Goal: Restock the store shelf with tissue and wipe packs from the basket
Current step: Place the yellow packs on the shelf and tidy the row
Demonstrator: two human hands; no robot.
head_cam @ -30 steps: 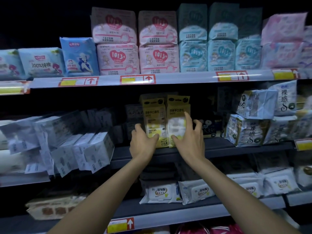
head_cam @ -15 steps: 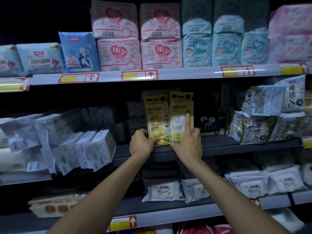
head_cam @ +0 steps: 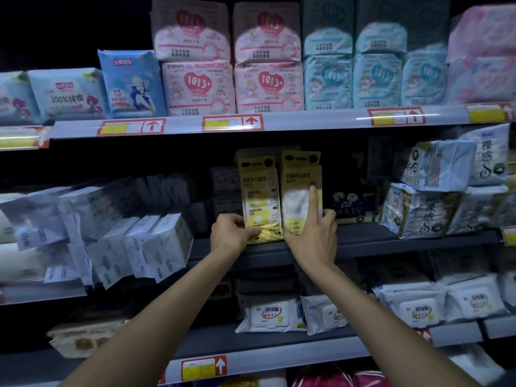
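Two yellow wipe packs stand upright side by side on the middle shelf (head_cam: pixel 363 238). My left hand (head_cam: pixel 230 236) grips the lower left corner of the left yellow pack (head_cam: pixel 258 191), thumb on its front. My right hand (head_cam: pixel 312 233) holds the right yellow pack (head_cam: pixel 300 177) at its base, with the index finger stretched straight up its front and the other fingers round its right edge. No basket is in view.
White tissue packs (head_cam: pixel 156 244) lean on the middle shelf to the left. Pale blue-white packs (head_cam: pixel 418 208) are stacked to the right, and a dark pack (head_cam: pixel 350 205) stands just beside my right hand. Pink and blue packs fill the top shelf; white wipe packs (head_cam: pixel 268 314) lie below.
Both hands dropped from the packs' fronts to their lower corners. My right hand's spread fingers closed to one raised index finger. The two packs now stand closer together and straighter.
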